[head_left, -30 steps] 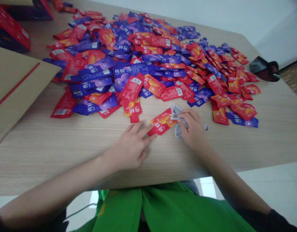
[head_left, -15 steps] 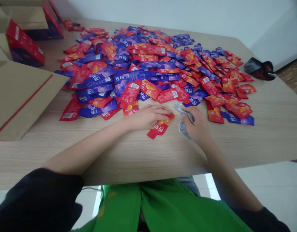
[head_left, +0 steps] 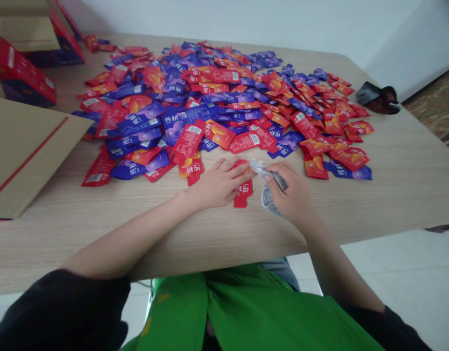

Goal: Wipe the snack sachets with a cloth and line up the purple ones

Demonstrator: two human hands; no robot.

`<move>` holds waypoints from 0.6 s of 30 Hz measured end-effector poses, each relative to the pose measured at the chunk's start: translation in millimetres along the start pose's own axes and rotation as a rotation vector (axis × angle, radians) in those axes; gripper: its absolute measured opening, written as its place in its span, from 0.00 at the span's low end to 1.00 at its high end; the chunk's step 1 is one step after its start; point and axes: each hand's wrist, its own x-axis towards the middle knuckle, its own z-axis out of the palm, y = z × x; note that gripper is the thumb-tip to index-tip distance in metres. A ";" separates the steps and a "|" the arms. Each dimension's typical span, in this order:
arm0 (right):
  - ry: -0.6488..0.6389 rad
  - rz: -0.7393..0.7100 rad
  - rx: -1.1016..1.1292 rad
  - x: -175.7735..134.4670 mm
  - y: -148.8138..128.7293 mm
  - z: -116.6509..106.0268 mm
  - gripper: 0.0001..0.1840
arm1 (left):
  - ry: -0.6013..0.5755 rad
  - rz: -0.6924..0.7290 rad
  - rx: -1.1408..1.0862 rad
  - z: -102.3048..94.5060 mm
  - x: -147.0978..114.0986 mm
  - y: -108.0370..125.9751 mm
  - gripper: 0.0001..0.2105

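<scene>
My left hand (head_left: 217, 185) lies over a red pouch (head_left: 242, 199) near the table's front, its fingers stretched out and spread across the pouch's upper part. White characters show on the pouch's lower half. In my right hand (head_left: 292, 195) is a crumpled grey cloth (head_left: 270, 199), pinched between thumb and fingers. One pale end of the cloth (head_left: 258, 166) pokes out toward the left fingertips, at the pouch's right edge. Behind both hands spreads a large heap of red and purple pouches (head_left: 190, 141).
Open cardboard boxes (head_left: 25, 87) stand on the left, with a brown flap (head_left: 30, 151) reaching over the table (head_left: 195, 234). A dark, shiny object (head_left: 378, 99) sits at the far right. A white wall (head_left: 224, 22) closes off the back.
The red pouch has turned from slanted to nearly upright in view. My left fingers have spread wider, and the cloth's pale end is now closer to the pouch. The view has shifted slightly.
</scene>
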 end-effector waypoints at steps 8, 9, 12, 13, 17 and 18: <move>0.048 0.010 -0.058 -15.0 -12.3 12.1 0.10 | 0.005 -0.236 0.011 10.4 -1.2 7.3 0.31; 0.005 -0.007 -0.095 -17.0 -13.7 17.9 0.10 | -0.007 -0.248 0.004 8.5 -5.9 7.5 0.33; -0.219 -0.033 -0.221 -22.9 -12.2 34.0 0.10 | -0.079 -0.221 -0.035 1.6 -16.8 1.1 0.36; -0.271 -0.023 -0.231 -24.5 -9.6 36.6 0.10 | -0.105 -0.197 -0.041 -0.7 -19.2 -2.1 0.36; -0.212 0.071 -0.068 -25.9 4.8 25.7 0.08 | -0.096 -0.083 0.014 -9.7 -22.3 -8.6 0.25; -0.162 0.089 -0.032 -24.7 7.6 19.3 0.07 | -0.075 -0.057 0.038 -11.6 -21.5 -8.5 0.21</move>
